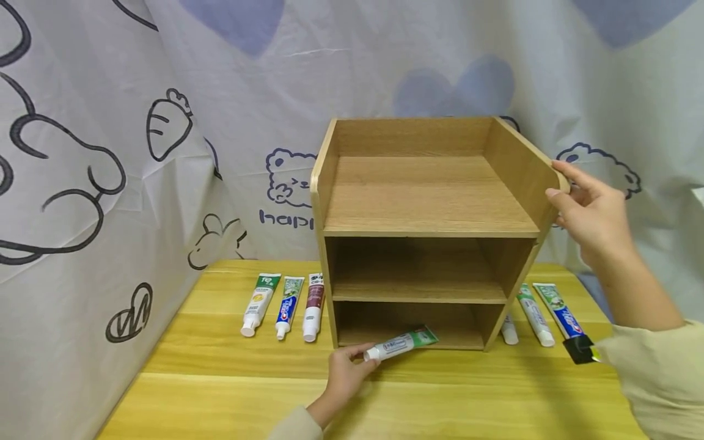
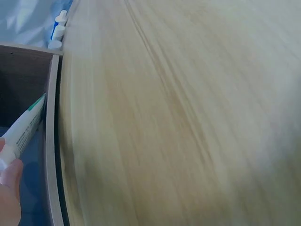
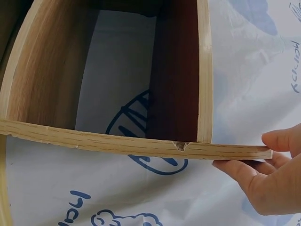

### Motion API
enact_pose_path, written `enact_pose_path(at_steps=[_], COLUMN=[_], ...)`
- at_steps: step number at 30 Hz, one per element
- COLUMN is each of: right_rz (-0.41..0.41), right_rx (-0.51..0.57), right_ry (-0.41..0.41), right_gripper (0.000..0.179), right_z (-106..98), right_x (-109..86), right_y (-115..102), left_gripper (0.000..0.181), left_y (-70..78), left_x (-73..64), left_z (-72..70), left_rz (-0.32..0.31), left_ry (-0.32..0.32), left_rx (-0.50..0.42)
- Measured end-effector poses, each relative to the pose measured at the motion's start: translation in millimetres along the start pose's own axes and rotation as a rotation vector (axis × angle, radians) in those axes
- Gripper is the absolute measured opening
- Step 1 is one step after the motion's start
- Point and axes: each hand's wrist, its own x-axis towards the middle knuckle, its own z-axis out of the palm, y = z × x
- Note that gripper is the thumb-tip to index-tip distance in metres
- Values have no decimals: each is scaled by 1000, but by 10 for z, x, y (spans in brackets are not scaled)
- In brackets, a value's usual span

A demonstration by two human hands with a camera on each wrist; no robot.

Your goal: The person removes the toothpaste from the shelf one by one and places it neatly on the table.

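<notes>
My left hand (image 1: 348, 374) pinches a white and green toothpaste tube (image 1: 400, 344) by its cap end, thumb on the near side. The tube's green flat end points right, at the mouth of the bottom compartment of a small wooden shelf (image 1: 431, 234). In the left wrist view the tube (image 2: 23, 129) leans toward the shelf's bottom board (image 2: 52, 141); most of the hand is cut off. My right hand (image 1: 596, 214) grips the upper front corner of the shelf's right side panel (image 3: 235, 151), with thumb and fingers on opposite faces.
Left of the shelf, a green and white tube (image 1: 261, 304), a blue tube (image 1: 289, 307) and a maroon tube (image 1: 314, 307) lie on the yellow wooden table (image 1: 220, 391). More tubes (image 1: 535, 315) lie to the right, beside a black object (image 1: 580, 350). A printed curtain (image 1: 352, 79) hangs behind.
</notes>
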Motion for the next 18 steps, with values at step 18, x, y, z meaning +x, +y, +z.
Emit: enact_pose_path(at_steps=[18], right_rz=[-44], right_rx=[-9], right_ry=[44], right_gripper=[47], right_z=[32], right_x=[-28], right_y=[11], left_gripper=[29], left_y=[59], left_x=[-12], left_z=[-294], left_rz=[-2], left_ry=[-91], left_rx=[-13])
